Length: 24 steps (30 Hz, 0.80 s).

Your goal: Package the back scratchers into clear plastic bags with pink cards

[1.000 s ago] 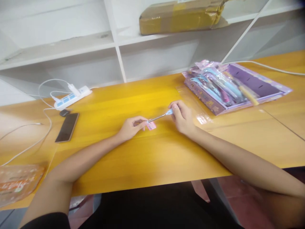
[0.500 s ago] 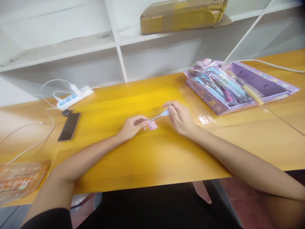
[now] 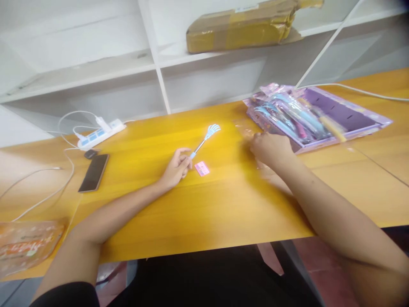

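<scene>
A small light-blue back scratcher with a hand-shaped head and a metal rod is held by its handle end in my left hand, fingers closed round it. Just right of those fingers a small pink card lies on the table. My right hand is at the near left corner of the purple box, fingers bent down over a clear plastic wrapper on the table. What its fingertips grip is hidden and blurred.
The open purple box holds several wrapped items. At the left are a phone, a power strip with white cables and an orange-printed plastic bag. A taped carton sits on the shelf.
My right hand has let go of the scratcher's head and moved right to the wrapper. The scratcher now points up and away in my left hand, and the pink card lies apart from it.
</scene>
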Available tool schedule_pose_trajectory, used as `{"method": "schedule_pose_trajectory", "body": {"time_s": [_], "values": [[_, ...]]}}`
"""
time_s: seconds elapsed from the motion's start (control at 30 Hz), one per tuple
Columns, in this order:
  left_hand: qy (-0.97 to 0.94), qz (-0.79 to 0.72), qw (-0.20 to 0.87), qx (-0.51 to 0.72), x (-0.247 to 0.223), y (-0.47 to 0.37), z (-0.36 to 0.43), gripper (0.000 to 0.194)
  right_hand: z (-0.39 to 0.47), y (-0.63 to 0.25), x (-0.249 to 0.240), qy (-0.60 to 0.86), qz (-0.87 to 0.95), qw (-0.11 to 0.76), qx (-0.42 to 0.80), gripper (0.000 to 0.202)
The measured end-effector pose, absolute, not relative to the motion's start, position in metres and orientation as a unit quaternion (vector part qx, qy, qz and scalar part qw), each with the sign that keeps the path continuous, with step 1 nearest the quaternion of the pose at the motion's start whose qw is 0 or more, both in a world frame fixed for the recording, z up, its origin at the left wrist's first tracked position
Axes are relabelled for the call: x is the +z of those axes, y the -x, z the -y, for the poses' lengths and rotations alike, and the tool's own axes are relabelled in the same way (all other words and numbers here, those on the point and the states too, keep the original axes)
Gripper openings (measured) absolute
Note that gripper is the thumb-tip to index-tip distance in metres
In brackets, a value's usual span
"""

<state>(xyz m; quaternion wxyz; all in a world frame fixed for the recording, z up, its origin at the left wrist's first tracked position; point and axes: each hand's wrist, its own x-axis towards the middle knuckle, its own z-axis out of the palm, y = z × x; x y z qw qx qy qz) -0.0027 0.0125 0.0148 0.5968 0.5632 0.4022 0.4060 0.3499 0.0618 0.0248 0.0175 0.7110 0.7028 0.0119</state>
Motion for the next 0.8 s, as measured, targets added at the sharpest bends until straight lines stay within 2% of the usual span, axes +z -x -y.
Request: {"method": "schedule_pose_trajectory", "body": {"time_s": [0.03,0.13,0.2,0.27,0.33,0.4,0.47,0.57,0.67,0.8], "values": [[-0.563,-0.4,0.597,0.408,0.015,0.002,-0.012,0.045,-0.061,-0.344,0.028,-0.717,-0.695,0.042,0.03,0.025],[-0.561,-0.391,0.595,0.423,0.013,0.002,-0.013,0.044,-0.061,-0.331,0.037,-0.721,-0.693,0.0,0.014,0.025],[-0.565,-0.384,0.592,0.427,0.01,0.002,-0.015,0.034,-0.059,-0.327,0.042,-0.712,-0.694,-0.101,-0.01,0.024],[-0.601,-0.381,0.571,0.409,0.009,0.003,-0.016,0.02,-0.054,-0.321,0.047,-0.685,-0.68,-0.26,-0.038,0.019],[-0.68,-0.375,0.509,0.371,0.011,0.003,-0.014,0.021,-0.044,-0.31,0.051,-0.629,-0.664,-0.398,-0.069,0.013],[-0.766,-0.349,0.43,0.328,0.016,0.001,-0.01,0.021,-0.029,-0.292,0.051,-0.571,-0.667,-0.468,-0.102,0.024],[-0.814,-0.318,0.394,0.285,0.019,-0.002,-0.004,0.021,-0.013,-0.27,0.046,-0.52,-0.682,-0.495,-0.14,0.028],[-0.831,-0.301,0.399,0.244,0.019,-0.007,0.003,0.037,0.005,-0.242,0.034,-0.434,-0.729,-0.495,-0.191,0.026],[-0.836,-0.292,0.381,0.266,0.014,-0.01,0.006,0.04,0.01,-0.228,0.025,-0.325,-0.825,-0.428,-0.172,0.028],[-0.803,-0.276,0.433,0.302,0.014,-0.011,0.004,0.042,0.007,-0.23,0.022,-0.22,-0.904,-0.352,-0.102,0.052]]}}
